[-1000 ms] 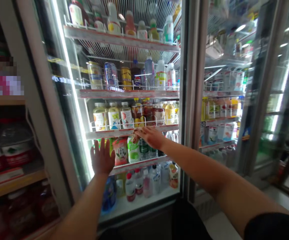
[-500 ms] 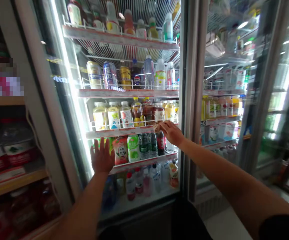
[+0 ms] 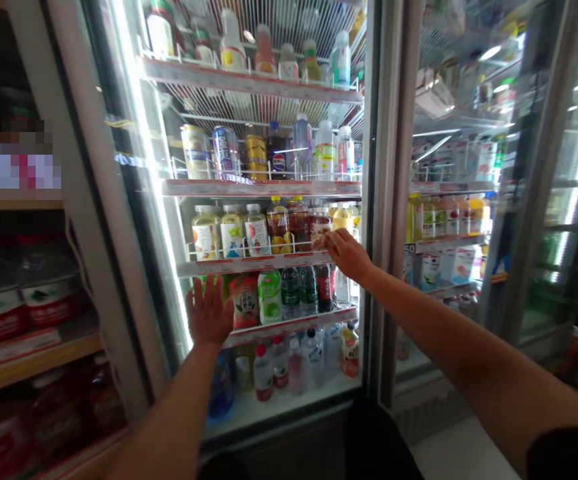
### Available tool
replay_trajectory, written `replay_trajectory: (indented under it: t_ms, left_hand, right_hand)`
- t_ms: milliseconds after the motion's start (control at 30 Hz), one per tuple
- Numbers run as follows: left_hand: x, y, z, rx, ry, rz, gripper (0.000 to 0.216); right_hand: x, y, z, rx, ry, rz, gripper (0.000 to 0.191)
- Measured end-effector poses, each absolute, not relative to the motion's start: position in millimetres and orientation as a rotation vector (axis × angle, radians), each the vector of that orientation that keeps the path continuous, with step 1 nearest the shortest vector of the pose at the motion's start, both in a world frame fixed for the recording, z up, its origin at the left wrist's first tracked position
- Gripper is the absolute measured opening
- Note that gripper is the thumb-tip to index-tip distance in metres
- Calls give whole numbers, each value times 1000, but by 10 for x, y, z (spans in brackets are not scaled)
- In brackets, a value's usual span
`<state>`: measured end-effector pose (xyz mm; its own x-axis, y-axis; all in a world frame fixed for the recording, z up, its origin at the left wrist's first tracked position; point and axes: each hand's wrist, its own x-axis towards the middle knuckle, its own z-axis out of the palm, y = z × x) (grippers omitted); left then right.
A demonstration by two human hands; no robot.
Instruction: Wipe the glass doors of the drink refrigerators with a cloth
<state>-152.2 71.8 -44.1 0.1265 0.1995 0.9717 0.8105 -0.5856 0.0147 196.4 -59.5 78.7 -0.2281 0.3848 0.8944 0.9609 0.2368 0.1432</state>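
Note:
My left hand (image 3: 210, 313) lies flat and open against the glass door (image 3: 133, 220) of a lit drinks fridge, low on its left side, fingers spread upward. My right hand (image 3: 349, 255) reaches to the door's right side at the height of the third shelf (image 3: 253, 265). Its fingers are closed on a small crumpled brownish cloth (image 3: 319, 241) pressed to the glass in front of juice bottles (image 3: 249, 230). Behind the glass, green and dark bottles (image 3: 289, 293) stand on the shelf between my hands.
The fridge holds several shelves of bottles and cans (image 3: 229, 150). A second glass-door fridge (image 3: 449, 220) stands to the right past a metal post (image 3: 393, 200). Wooden shelving (image 3: 23, 353) with packaged goods is on the left. Pale floor (image 3: 459, 453) shows at lower right.
My right hand with the cloth has slid rightward and slightly up along the glass, from mid-door to near the right edge. My left hand has stayed flat on the glass.

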Motion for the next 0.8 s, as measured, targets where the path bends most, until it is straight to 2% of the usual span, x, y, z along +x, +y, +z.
replay_trajectory:
  t_ms: [100, 233, 400, 533, 700, 800]
  left_hand:
    - [-1527, 725, -444, -1892, -977, -1500, 61]
    - [-1536, 730, -452, -1889, -966, -1496, 60]
    - [-1540, 716, -457, -1888, -963, -1490, 59]
    - [-1543, 716, -468, -1867, -955, -1470, 59]
    - [-1549, 716, -477, -1847, -958, -1435, 59]
    - [-1551, 703, -472, -1847, -968, -1423, 59]
  right_hand:
    - [1746, -512, 892, -1232, -1716, -962, 32]
    - [1442, -452, 1015, -1221, -1977, -959, 29]
    - [1079, -395, 1132, -1233, -1858, -966, 31]
    - [797, -324, 1138, -1150, -2125, -1060, 30]
    - [539, -227, 1212, -1183, -1917, -993, 34]
    - [403, -191, 1230, -1141, -2127, -1031, 33]
